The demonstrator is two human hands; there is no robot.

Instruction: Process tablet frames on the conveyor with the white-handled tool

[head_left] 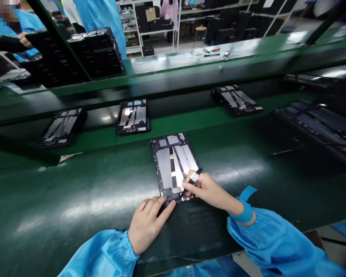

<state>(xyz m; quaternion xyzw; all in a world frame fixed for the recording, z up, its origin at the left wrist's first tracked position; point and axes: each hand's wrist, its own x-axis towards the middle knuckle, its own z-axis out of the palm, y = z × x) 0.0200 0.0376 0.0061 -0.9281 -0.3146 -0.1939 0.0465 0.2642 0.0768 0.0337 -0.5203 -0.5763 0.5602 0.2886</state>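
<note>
An opened tablet (164,167) lies on the green bench in front of me, its silver battery cells and dark flat cables exposed. My left hand (148,221) rests at its lower left corner, fingers stretched out and thumb apart, the tips touching the frame. Pinched in my right hand (207,188) is a black pen-shaped tool (200,171) with a white wrap near its upper end. Its thin tip points down at the tablet's bottom edge, among small connectors; whether it touches them I cannot tell. A blue strap (243,211) circles my right wrist.
Along the bench's far side stand more opened tablets: one at left (62,125), one near the middle (132,117), another at right (238,99). Dark stacked devices (320,123) fill the right side. Black trays (95,54) and a person in blue are beyond the raised ledge (173,65).
</note>
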